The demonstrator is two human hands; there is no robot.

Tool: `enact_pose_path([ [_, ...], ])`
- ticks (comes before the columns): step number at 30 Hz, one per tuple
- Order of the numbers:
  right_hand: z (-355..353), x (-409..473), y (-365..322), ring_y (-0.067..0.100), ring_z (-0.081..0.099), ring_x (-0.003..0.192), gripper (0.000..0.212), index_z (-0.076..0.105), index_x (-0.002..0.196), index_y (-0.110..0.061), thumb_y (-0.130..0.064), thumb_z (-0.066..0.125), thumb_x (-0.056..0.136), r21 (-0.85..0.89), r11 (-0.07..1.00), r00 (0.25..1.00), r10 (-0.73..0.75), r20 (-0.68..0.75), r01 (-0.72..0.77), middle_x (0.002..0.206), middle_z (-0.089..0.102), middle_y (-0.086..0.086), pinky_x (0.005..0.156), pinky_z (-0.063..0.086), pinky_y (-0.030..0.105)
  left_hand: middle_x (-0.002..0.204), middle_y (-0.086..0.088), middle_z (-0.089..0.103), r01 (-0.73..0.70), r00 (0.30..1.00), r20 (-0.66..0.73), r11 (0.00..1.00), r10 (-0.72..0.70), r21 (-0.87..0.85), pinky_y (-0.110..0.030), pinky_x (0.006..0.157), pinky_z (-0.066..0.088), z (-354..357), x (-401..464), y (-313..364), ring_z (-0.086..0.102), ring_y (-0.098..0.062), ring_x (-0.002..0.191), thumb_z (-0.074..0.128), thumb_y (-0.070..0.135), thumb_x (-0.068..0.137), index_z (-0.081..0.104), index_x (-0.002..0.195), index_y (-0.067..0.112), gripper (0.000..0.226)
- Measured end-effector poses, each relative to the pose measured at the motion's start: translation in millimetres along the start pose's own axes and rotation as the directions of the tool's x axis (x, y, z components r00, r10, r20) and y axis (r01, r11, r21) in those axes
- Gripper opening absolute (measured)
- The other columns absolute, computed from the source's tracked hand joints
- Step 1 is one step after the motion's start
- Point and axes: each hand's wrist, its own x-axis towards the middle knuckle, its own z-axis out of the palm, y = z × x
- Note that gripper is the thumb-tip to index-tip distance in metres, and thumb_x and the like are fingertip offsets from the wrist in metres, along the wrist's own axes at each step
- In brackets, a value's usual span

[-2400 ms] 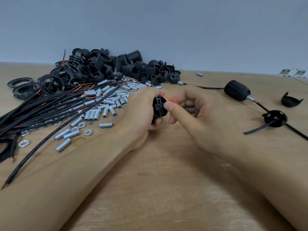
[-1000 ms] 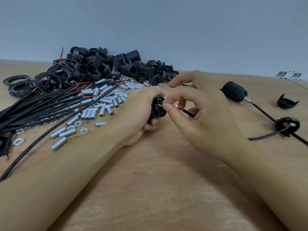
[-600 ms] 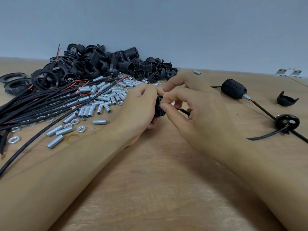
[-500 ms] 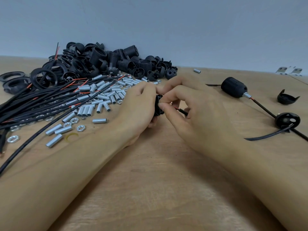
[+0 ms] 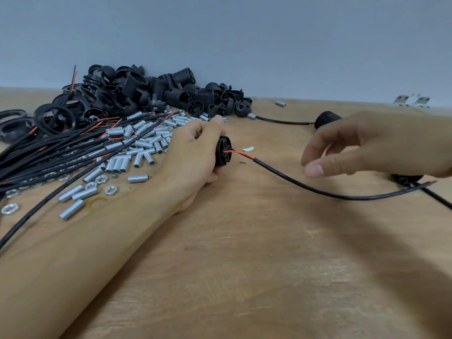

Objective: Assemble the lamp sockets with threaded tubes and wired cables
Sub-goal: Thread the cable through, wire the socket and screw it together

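Observation:
My left hand point(image 5: 193, 152) grips a black lamp socket point(image 5: 223, 152) at the table's middle, its open back facing right. A black cable point(image 5: 303, 185) with a red inner wire runs from the socket's back and curves right across the table. My right hand point(image 5: 362, 148) hovers just above the cable, right of the socket, fingers apart and holding nothing. A pile of black socket parts point(image 5: 151, 94) lies at the back left. In front of the pile lie several silver threaded tubes point(image 5: 137, 148) and a bundle of black cables point(image 5: 49, 157).
Silver nuts point(image 5: 102, 182) lie among the tubes at left. An assembled socket point(image 5: 325, 118) with its cable sits behind my right hand, and another black part point(image 5: 406, 178) lies under it. The wooden table point(image 5: 244, 265) meets a grey wall.
My right hand has let go of the wire at the socket and moved away to the right. The cable now hangs free from the socket, which my left hand still holds.

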Motion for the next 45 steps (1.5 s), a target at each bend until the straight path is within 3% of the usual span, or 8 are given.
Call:
enact_pose_path([
  [4,-5.8,-5.0,14.8,0.004,0.066,0.079,0.043,0.072,0.09,-0.047,-0.06,0.073,0.048,0.002,0.997,0.992,0.074,0.107,-0.074,0.091,0.071,-0.02,0.081,0.054,0.035,0.069,-0.006,0.051,-0.002,1.0,-0.012,1.0,0.002,-0.017,-0.019,0.037,0.03,-1.2,1.6,-0.8,0.048,-0.012,0.043,0.054,0.039,0.1,0.059,0.083,0.017,0.028],
  [9,-12.2,1.9,38.7,0.002,0.066,0.067,0.003,0.072,0.078,-0.035,-0.037,0.072,0.081,0.09,0.993,0.961,0.095,-0.261,-0.073,0.074,0.072,-0.012,0.063,0.046,0.028,0.067,-0.006,0.051,-0.011,0.999,-0.048,1.0,0.011,-0.016,-0.018,0.037,0.029,-3.9,4.9,-0.2,0.047,-0.012,0.042,0.054,0.038,0.1,0.058,0.084,0.015,0.028],
  [12,-18.5,0.6,51.5,0.008,0.066,0.067,0.015,0.07,0.07,-0.029,-0.037,0.071,0.083,0.002,0.98,0.906,0.184,-0.382,-0.199,0.065,0.069,-0.011,0.061,0.046,0.031,0.068,-0.007,0.05,-0.018,0.998,-0.066,1.0,0.019,0.002,-0.019,0.036,0.029,-5.9,7.3,0.0,0.046,-0.012,0.041,0.054,0.037,0.1,0.058,0.083,0.016,0.027],
  [19,-10.5,2.6,41.9,0.011,0.058,0.074,0.013,0.068,0.074,-0.027,-0.036,0.072,0.082,-0.086,0.942,0.87,0.263,-0.416,-0.325,0.081,0.067,-0.006,0.064,0.038,0.031,0.063,-0.001,0.053,-0.022,0.994,-0.103,0.999,0.025,0.033,-0.018,0.036,0.03,-10.5,9.9,0.6,0.045,-0.011,0.041,0.055,0.037,0.099,0.058,0.08,0.018,0.028],
  [25,-0.4,-0.6,46.0,0.038,0.06,0.108,0.031,0.069,0.107,0.009,-0.012,0.072,0.084,-0.292,0.742,0.797,0.549,-0.252,-0.603,0.115,0.064,0.027,0.073,0.046,0.036,0.063,-0.002,0.054,-0.015,0.994,-0.105,0.999,0.019,0.043,-0.017,0.037,0.03,-11.9,11.3,-0.7,0.046,-0.013,0.043,0.056,0.037,0.099,0.059,0.079,0.017,0.028],
  [32,4.7,3.4,31.2,0.031,0.064,0.083,0.02,0.068,0.099,-0.007,-0.018,0.07,0.082,-0.186,0.833,0.833,0.45,-0.322,-0.521,0.098,0.068,0.016,0.06,0.039,0.029,0.066,-0.001,0.057,-0.125,0.974,0.209,0.98,0.091,0.155,-0.027,0.045,0.035,-26.4,8.7,6.3,0.049,-0.017,0.051,0.08,0.056,0.067,0.071,0.09,0.022,0.042],
  [37,16.2,12.2,15.8,0.007,0.069,0.055,0.006,0.065,0.088,-0.024,-0.024,0.066,0.082,0.06,0.964,0.909,0.263,-0.324,-0.258,0.086,0.068,-0.007,0.068,0.053,0.029,0.086,0.004,0.065,-0.45,0.871,0.411,0.771,0.268,0.45,-0.028,0.065,0.054,-42.9,5.2,10.0,0.06,-0.004,0.071,0.079,0.051,0.066,0.077,0.09,0.04,0.026],
  [45,24.7,28.2,21.5,0.01,0.066,0.076,0.006,0.066,0.088,-0.026,-0.026,0.066,0.082,0.154,0.967,0.869,0.25,-0.426,-0.203,0.087,0.066,-0.011,0.066,0.053,0.031,0.094,0.014,0.061,-0.61,0.774,0.584,0.537,0.246,0.582,-0.023,0.082,0.043,-59.4,10.5,13.3,0.06,-0.005,0.091,0.077,0.029,0.082,0.075,0.078,0.036,0.008],
])
